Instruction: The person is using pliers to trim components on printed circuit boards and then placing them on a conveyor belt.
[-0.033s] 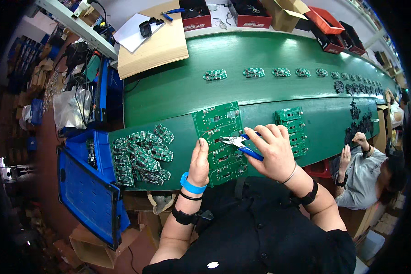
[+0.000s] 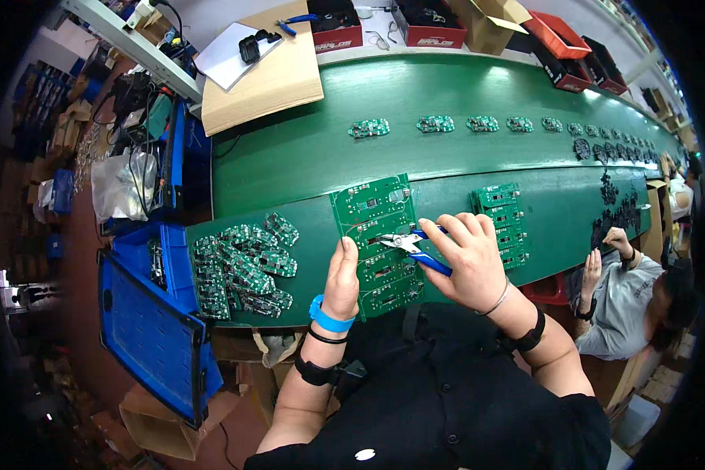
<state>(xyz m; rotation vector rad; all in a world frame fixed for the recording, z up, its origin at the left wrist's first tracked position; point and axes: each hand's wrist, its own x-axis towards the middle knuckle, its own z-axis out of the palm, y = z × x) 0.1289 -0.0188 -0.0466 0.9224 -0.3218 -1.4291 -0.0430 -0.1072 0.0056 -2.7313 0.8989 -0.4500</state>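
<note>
In front of my body a green circuit board panel [image 2: 377, 202] of several joined boards is held up. My left hand [image 2: 341, 276] grips its left edge, the thumb pointing up along it. Blue-handled cutting pliers [image 2: 432, 261] are in my right hand [image 2: 471, 260], whose fingers wrap the two handles. Their metal jaws lie against the middle of the panel; the exact spot they bite is too small to make out. Just right of my right hand a stack of similar green panels [image 2: 500, 205] sits on the bench. A heap of separate small boards [image 2: 247, 262] lies to the left.
A row of single boards [image 2: 435, 124] runs along the green bench [image 2: 290, 168]. Blue plastic crates [image 2: 153, 337] stand at the left edge. Cardboard [image 2: 266, 88] and red boxes [image 2: 431, 35] line the back. At the right a co-worker [image 2: 623, 301] sits by black parts [image 2: 623, 211].
</note>
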